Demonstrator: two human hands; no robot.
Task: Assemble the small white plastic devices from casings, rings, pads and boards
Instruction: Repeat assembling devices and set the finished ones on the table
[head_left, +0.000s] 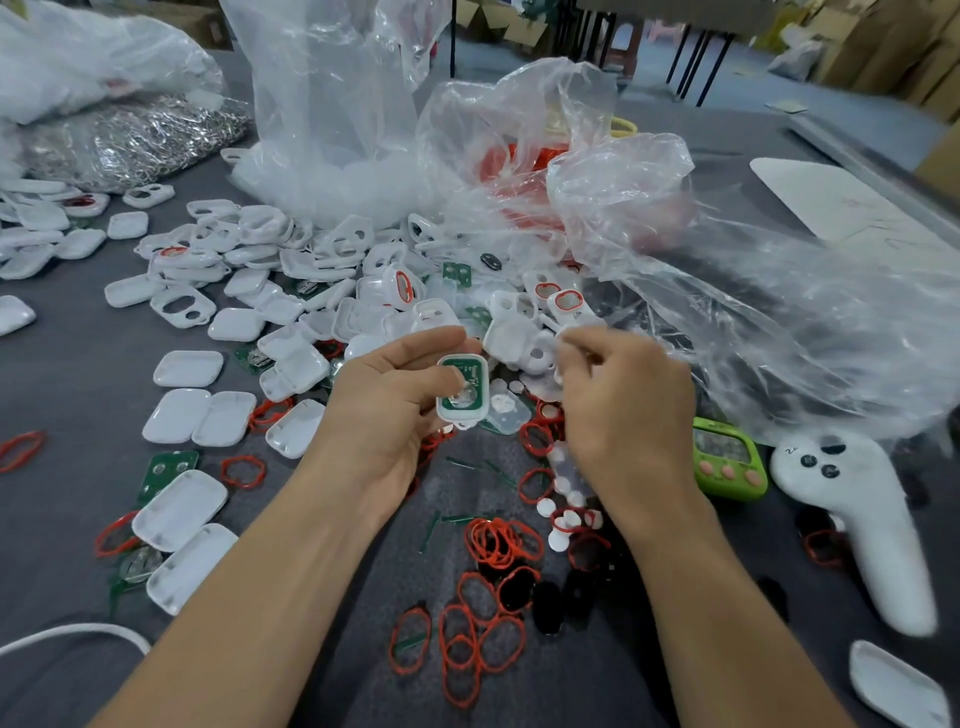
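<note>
Bare table at left edge; heaped casings ahead; plastic bags right; red rings strewn near

A grey table carries a wide heap of white casings across its far left and middle. Loose red rings lie near the front, with black pads just beside them and round white pads close by. Green boards lie among the casings at left. Crumpled clear bags fill the far right. A green timer and a white controller lie at right, and a white cord lies front left.
</note>
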